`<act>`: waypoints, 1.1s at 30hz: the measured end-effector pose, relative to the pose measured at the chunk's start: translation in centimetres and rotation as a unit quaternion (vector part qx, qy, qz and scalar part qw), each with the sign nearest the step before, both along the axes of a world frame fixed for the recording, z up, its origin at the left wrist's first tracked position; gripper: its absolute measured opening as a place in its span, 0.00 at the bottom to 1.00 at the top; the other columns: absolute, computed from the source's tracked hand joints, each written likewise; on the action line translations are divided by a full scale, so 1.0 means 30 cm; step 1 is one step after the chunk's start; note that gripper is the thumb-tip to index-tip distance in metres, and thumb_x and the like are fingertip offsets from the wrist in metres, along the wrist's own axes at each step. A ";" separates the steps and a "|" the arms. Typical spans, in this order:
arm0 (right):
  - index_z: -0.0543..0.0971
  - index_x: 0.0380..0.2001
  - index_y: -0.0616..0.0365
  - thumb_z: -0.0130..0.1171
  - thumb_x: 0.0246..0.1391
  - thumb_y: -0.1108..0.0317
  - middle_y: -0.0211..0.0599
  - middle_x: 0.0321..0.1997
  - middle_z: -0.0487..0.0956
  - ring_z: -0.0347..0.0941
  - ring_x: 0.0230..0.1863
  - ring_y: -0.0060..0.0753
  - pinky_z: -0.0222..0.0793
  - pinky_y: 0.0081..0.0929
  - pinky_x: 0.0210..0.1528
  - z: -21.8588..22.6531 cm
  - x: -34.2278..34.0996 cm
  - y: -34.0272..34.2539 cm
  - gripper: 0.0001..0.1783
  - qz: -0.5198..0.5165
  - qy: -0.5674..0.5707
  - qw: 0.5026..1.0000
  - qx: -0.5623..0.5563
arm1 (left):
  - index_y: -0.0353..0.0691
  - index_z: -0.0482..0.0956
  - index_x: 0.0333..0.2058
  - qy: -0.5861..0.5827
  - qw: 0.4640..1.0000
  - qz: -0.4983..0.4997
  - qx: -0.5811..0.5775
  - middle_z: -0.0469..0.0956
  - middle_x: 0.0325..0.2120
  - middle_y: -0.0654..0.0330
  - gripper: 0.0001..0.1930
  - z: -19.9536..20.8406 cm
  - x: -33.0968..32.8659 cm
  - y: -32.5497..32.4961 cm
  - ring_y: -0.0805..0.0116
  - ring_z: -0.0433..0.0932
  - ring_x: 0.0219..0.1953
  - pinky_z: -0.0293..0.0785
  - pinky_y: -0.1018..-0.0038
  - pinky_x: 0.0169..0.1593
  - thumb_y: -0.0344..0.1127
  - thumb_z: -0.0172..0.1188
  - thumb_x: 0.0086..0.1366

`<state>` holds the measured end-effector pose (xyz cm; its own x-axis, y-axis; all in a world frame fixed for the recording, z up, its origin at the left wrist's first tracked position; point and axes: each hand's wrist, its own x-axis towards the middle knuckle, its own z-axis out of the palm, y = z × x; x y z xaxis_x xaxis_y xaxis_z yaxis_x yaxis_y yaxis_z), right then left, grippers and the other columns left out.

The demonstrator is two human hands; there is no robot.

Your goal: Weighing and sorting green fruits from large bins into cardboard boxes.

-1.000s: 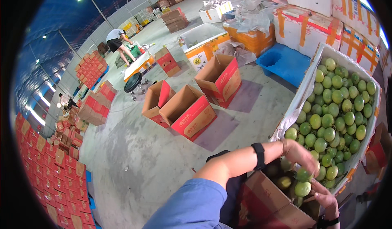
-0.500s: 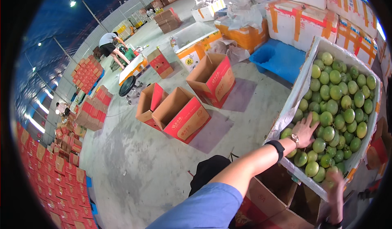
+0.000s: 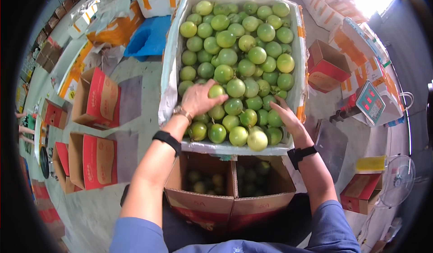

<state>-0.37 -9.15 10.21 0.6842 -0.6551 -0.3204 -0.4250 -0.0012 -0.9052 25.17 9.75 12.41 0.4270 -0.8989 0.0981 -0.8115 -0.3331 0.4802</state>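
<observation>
A white crate (image 3: 168, 79) heaped with green fruit is seen ahead; the left hand (image 3: 198, 98) is laid on the pile at its near left, fingers curled round one fruit (image 3: 216, 91); the right hand (image 3: 285, 115) is pressed among the fruit at the near right, fingers extended and partly spread, and whether anything is gripped cannot be told; a black band is worn on each wrist; an open carton (image 3: 228, 203) holding a few fruit is set just below the crate, between the forearms; red cartons (image 3: 92, 160) are stood on the floor to the left; a scale (image 3: 370, 102) and a fan (image 3: 397, 181) are seen to the right.
</observation>
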 end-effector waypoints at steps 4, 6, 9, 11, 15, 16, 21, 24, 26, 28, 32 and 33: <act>0.57 0.63 0.54 0.54 0.55 0.47 0.44 0.60 0.63 0.62 0.58 0.40 0.63 0.35 0.54 -0.079 -0.035 -0.035 0.38 -0.050 -0.028 0.987 0.152 | 0.44 0.72 0.47 0.060 0.998 0.008 0.013 0.78 0.38 0.44 0.34 0.012 -0.050 0.002 0.45 0.76 0.43 0.71 0.56 0.46 0.68 0.53 0.54; 0.59 0.61 0.53 0.54 0.56 0.48 0.39 0.56 0.67 0.65 0.54 0.34 0.67 0.32 0.49 -0.098 -0.050 -0.042 0.35 -0.072 0.010 0.972 0.224 | 0.45 0.70 0.49 0.127 0.990 0.002 0.056 0.78 0.40 0.46 0.31 0.018 -0.053 0.029 0.45 0.76 0.44 0.71 0.58 0.47 0.64 0.54 0.57; 0.63 0.57 0.53 0.56 0.57 0.51 0.32 0.48 0.71 0.69 0.46 0.21 0.68 0.24 0.43 -0.089 -0.073 -0.024 0.29 -0.019 -0.115 0.956 0.268 | 0.46 0.69 0.50 0.158 0.987 -0.001 -0.003 0.77 0.40 0.46 0.30 0.015 -0.045 0.078 0.45 0.76 0.45 0.71 0.59 0.48 0.62 0.55 0.58; 0.65 0.55 0.54 0.52 0.59 0.49 0.32 0.50 0.70 0.67 0.49 0.23 0.66 0.25 0.46 -0.068 -0.078 -0.007 0.27 -0.036 -0.102 0.959 0.260 | 0.45 0.67 0.53 0.208 0.978 -0.018 0.007 0.76 0.45 0.45 0.32 0.012 -0.023 0.086 0.48 0.74 0.50 0.69 0.61 0.53 0.63 0.54 0.59; 0.63 0.60 0.57 0.48 0.61 0.46 0.38 0.58 0.67 0.61 0.59 0.28 0.60 0.28 0.57 -0.035 -0.067 0.015 0.33 0.002 -0.024 0.971 0.238 | 0.42 0.64 0.58 0.321 0.940 0.003 0.115 0.71 0.52 0.45 0.37 0.007 0.031 0.041 0.53 0.68 0.58 0.61 0.66 0.60 0.64 0.52 0.60; 0.58 0.65 0.57 0.48 0.60 0.45 0.39 0.66 0.60 0.54 0.66 0.31 0.52 0.29 0.65 -0.032 -0.060 0.014 0.37 0.088 -0.027 0.982 0.162 | 0.39 0.61 0.60 0.371 0.921 -0.014 0.118 0.66 0.57 0.47 0.38 0.007 0.045 0.028 0.57 0.62 0.62 0.55 0.68 0.63 0.64 0.50 0.61; 0.57 0.66 0.46 0.45 0.60 0.40 0.38 0.68 0.57 0.50 0.69 0.32 0.52 0.36 0.66 -0.018 -0.050 -0.010 0.37 0.116 -0.077 0.943 0.302 | 0.41 0.57 0.63 0.518 0.849 -0.077 0.068 0.60 0.61 0.54 0.35 -0.015 0.067 0.008 0.61 0.61 0.62 0.53 0.67 0.65 0.59 0.47 0.66; 0.58 0.65 0.42 0.44 0.59 0.39 0.39 0.66 0.60 0.57 0.66 0.36 0.61 0.42 0.60 -0.004 -0.041 0.010 0.35 0.086 -0.087 0.899 0.422 | 0.45 0.57 0.63 0.591 0.800 -0.073 0.073 0.61 0.60 0.55 0.33 -0.026 0.036 0.041 0.63 0.62 0.61 0.59 0.68 0.63 0.59 0.46 0.66; 0.58 0.64 0.43 0.42 0.60 0.39 0.42 0.58 0.70 0.71 0.55 0.43 0.72 0.46 0.49 0.009 -0.028 0.037 0.34 0.070 -0.077 0.916 0.387 | 0.50 0.57 0.64 0.600 0.787 -0.122 0.076 0.63 0.59 0.57 0.34 -0.030 -0.006 0.061 0.60 0.63 0.60 0.61 0.61 0.61 0.61 0.47 0.65; 0.57 0.65 0.43 0.42 0.61 0.40 0.46 0.60 0.67 0.69 0.56 0.43 0.72 0.47 0.50 0.022 -0.003 0.073 0.34 0.113 -0.215 0.846 0.474 | 0.55 0.54 0.65 0.721 0.684 -0.089 0.068 0.62 0.60 0.61 0.39 -0.022 -0.044 0.061 0.56 0.62 0.60 0.63 0.42 0.54 0.67 0.47 0.60; 0.47 0.69 0.43 0.44 0.61 0.43 0.47 0.66 0.60 0.60 0.63 0.43 0.63 0.42 0.61 0.046 0.011 0.109 0.38 0.250 -0.182 0.829 0.466 | 0.49 0.57 0.63 0.724 0.682 -0.070 0.070 0.65 0.57 0.61 0.39 0.008 -0.074 0.058 0.63 0.67 0.57 0.72 0.53 0.51 0.65 0.52 0.59; 0.47 0.69 0.45 0.44 0.61 0.43 0.47 0.66 0.59 0.60 0.63 0.43 0.62 0.42 0.61 0.056 0.011 0.116 0.39 0.229 -0.178 0.848 0.443 | 0.48 0.58 0.62 0.729 0.671 -0.126 0.050 0.66 0.56 0.61 0.39 0.022 -0.077 0.066 0.63 0.68 0.56 0.72 0.55 0.52 0.64 0.53 0.59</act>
<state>-0.03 -5.67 11.88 0.9589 0.0948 -0.2675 -0.2624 0.6552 -0.7084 22.87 11.72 13.08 -0.1641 -0.9314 -0.3250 0.4604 -0.3637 0.8098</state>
